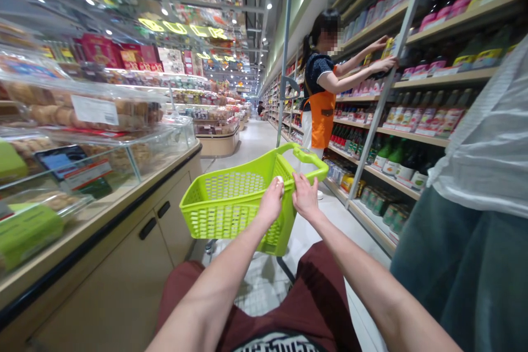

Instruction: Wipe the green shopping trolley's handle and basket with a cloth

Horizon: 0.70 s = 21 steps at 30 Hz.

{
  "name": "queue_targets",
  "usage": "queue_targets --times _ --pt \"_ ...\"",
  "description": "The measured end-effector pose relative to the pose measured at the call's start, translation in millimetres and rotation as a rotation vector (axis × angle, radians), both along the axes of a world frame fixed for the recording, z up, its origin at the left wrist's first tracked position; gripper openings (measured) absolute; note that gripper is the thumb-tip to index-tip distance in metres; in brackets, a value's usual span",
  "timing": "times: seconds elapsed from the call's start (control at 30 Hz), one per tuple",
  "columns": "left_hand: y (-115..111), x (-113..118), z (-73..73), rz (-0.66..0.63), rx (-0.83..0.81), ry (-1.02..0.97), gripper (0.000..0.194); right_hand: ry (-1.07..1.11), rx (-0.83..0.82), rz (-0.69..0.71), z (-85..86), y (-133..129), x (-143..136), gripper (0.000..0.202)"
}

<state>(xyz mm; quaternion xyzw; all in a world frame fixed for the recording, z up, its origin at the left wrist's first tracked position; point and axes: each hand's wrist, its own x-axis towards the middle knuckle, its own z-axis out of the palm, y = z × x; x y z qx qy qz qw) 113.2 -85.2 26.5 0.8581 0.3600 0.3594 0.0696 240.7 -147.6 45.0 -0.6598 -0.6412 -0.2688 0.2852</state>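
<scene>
A lime-green shopping cart (225, 220) with a perforated basket stands in front of me, turned so its long side faces me. My left hand (271, 202) is closed over the near side rim, and a small white spot shows at its fingertips. Just to the right, my right hand (304, 193) has its fingers curled over the cart's edge by the handle end. The green push handle (315, 168) rises beyond that hand. The part of the basket's inside that I can see holds nothing visible.
A glass-topped counter (160, 157) with packed baked goods lines the left. Shelves of bottles (416, 132) run along the right. A person in an orange apron (322, 118) reaches into them; another person in a white top (482, 159) stands close at right. The aisle floor (251, 135) stretches ahead.
</scene>
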Motion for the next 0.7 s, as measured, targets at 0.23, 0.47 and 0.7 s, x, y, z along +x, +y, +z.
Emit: queue_targets --times 0.23,0.47,0.7 --pt "33.1 -84.2 -27.2 0.223 -0.051 0.091 0.047 0.010 -0.011 0.013 -3.2 1.2 5.1 0.061" --pt "16.6 -50.8 -21.0 0.156 -0.103 -0.034 0.043 0.058 -0.008 0.055 -3.5 -0.1 -15.4 0.059" --pt "-19.9 -18.5 -1.6 -0.150 -0.181 -0.385 0.052 0.632 0.032 0.251 -22.2 10.2 -54.4 0.047"
